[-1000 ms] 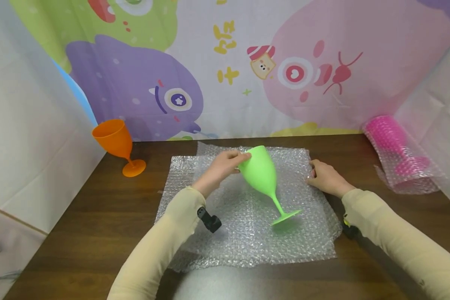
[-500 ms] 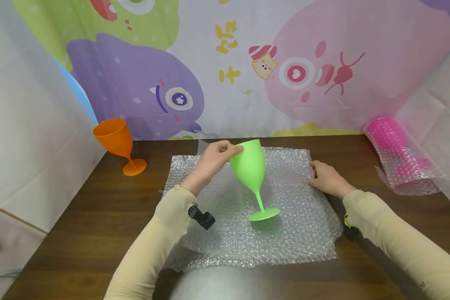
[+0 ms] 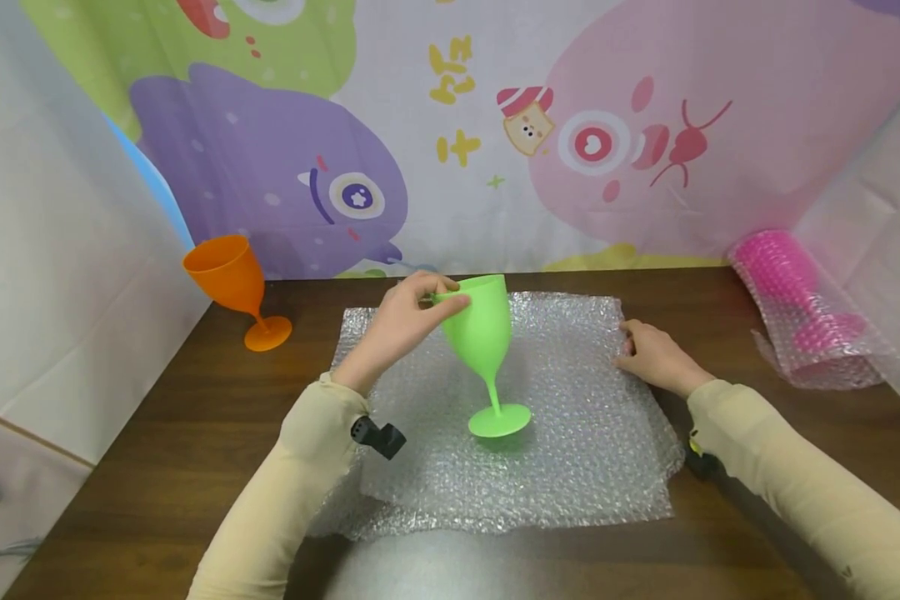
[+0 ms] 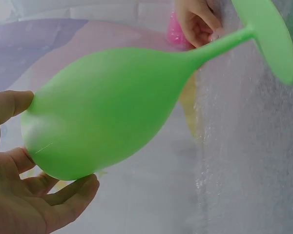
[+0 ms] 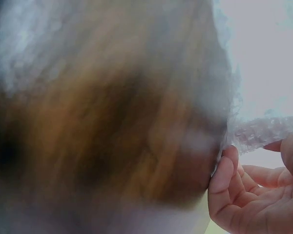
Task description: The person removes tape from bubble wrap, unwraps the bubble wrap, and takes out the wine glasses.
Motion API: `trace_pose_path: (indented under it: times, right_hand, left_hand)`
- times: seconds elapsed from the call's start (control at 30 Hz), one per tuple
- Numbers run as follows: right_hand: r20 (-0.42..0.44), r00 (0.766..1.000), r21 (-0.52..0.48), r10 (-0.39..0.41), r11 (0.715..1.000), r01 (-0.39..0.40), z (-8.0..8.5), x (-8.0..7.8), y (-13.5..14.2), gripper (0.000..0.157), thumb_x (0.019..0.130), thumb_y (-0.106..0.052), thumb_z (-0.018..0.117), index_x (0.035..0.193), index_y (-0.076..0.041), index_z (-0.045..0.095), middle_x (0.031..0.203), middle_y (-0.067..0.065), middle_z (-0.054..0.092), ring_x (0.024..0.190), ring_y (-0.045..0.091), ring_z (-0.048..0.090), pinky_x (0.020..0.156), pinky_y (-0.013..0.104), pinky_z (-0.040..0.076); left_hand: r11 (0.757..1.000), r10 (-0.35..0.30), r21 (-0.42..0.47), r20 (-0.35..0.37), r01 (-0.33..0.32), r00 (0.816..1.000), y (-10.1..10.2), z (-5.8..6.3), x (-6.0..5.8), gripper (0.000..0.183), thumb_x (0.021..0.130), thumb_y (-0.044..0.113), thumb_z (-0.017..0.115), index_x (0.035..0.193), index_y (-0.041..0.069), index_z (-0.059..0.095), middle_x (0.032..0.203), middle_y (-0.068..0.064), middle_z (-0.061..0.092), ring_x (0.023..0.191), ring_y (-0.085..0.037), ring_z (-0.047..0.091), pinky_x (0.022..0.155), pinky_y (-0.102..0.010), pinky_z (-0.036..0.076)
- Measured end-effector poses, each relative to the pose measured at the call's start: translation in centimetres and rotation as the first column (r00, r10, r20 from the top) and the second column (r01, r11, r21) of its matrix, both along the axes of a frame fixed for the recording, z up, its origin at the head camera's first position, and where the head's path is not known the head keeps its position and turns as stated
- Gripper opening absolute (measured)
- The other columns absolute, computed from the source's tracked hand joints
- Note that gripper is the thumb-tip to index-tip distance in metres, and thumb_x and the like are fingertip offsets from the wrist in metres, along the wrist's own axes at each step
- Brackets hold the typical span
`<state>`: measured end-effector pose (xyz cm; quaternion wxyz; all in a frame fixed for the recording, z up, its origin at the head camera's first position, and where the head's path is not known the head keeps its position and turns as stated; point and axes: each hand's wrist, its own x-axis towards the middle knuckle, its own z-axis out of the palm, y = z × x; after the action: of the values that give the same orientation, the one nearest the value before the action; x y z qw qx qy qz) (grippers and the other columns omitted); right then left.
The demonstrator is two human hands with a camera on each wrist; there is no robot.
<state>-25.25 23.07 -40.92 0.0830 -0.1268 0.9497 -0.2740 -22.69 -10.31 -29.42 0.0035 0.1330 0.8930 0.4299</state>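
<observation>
A light green plastic goblet [image 3: 480, 329] hangs slightly tilted over the bubble wrap [image 3: 570, 433], its round base just above the sheet. My left hand [image 3: 405, 325] grips it by the rim; in the left wrist view the thumb and fingers [image 4: 75, 200] lie around the cup's mouth end. The bubble wrap lies flat on the dark wooden table, apparently in more than one layer. At its far right edge, my right hand [image 3: 656, 358] pinches the border of the wrap, with the edge between thumb and fingers [image 5: 222, 175] in the right wrist view.
An orange goblet [image 3: 228, 279] stands upright at the back left of the table [image 3: 172, 442]. At the back right lies a pink goblet [image 3: 780, 267] wrapped in bubble wrap. Behind the table hangs a cartoon-printed cloth [image 3: 465, 217], with pale walls on both sides.
My left hand has moved left with the green goblet, which has swung from a strong tilt to nearly upright. My right hand has stayed at the wrap's edge.
</observation>
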Motion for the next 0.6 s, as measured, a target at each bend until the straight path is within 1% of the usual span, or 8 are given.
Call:
trace_pose_path:
  times: [0.07,0.17,0.37,0.47,0.6]
  right_hand:
    - [-0.002,1.0,-0.001,0.0,1.0,0.0,0.0,0.0,0.0,0.057,0.082,-0.01,0.06,0.124,0.02,0.034,0.081,0.012,0.048,0.072,0.022,0.046,0.062,0.032,0.038]
    - [0.002,1.0,-0.002,0.001,1.0,-0.001,0.0,0.0,0.0,0.057,0.083,-0.01,0.06,0.124,0.02,0.034,0.081,0.013,0.048,0.072,0.022,0.046,0.061,0.031,0.038]
    - [-0.001,1.0,0.002,-0.001,1.0,0.001,-0.1,0.0,0.1,0.056,0.082,-0.009,0.06,0.124,0.02,0.035,0.082,0.013,0.048,0.073,0.022,0.046,0.061,0.031,0.039]
    - [-0.011,1.0,0.002,0.003,1.0,-0.003,-0.1,0.0,0.1,0.056,0.082,-0.009,0.06,0.123,0.02,0.035,0.081,0.013,0.048,0.072,0.022,0.046,0.062,0.032,0.038]
    - [-0.022,1.0,0.0,0.01,1.0,-0.01,-0.1,0.0,0.1,0.056,0.082,-0.009,0.06,0.123,0.02,0.036,0.08,0.012,0.047,0.072,0.022,0.045,0.062,0.032,0.038]
  left_hand:
    - [1.0,-0.007,-0.005,-0.038,0.007,0.999,-0.1,0.2,0.2,0.032,0.083,0.04,0.062,0.07,0.011,0.053,0.114,0.004,0.057,0.11,-0.014,0.05,0.091,-0.032,0.043]
    - [1.0,-0.008,0.003,-0.077,0.008,0.997,-0.2,0.4,0.3,0.032,0.082,0.037,0.064,0.068,0.011,0.051,0.114,0.003,0.058,0.11,-0.015,0.05,0.09,-0.031,0.044]
    - [1.0,0.013,0.026,-0.097,-0.01,0.995,-1.2,0.8,0.5,0.031,0.082,0.036,0.064,0.071,0.01,0.052,0.115,0.005,0.057,0.114,-0.013,0.047,0.092,-0.031,0.043]
    - [0.999,0.032,0.037,-0.107,-0.029,0.994,-2.0,1.1,0.6,0.031,0.081,0.037,0.065,0.072,0.01,0.053,0.115,0.005,0.057,0.11,-0.013,0.048,0.088,-0.032,0.042]
    - [0.997,0.06,0.064,-0.111,-0.053,0.992,-2.9,1.4,0.8,0.031,0.08,0.037,0.067,0.075,0.009,0.055,0.117,0.004,0.056,0.1,-0.014,0.051,0.083,-0.032,0.041]
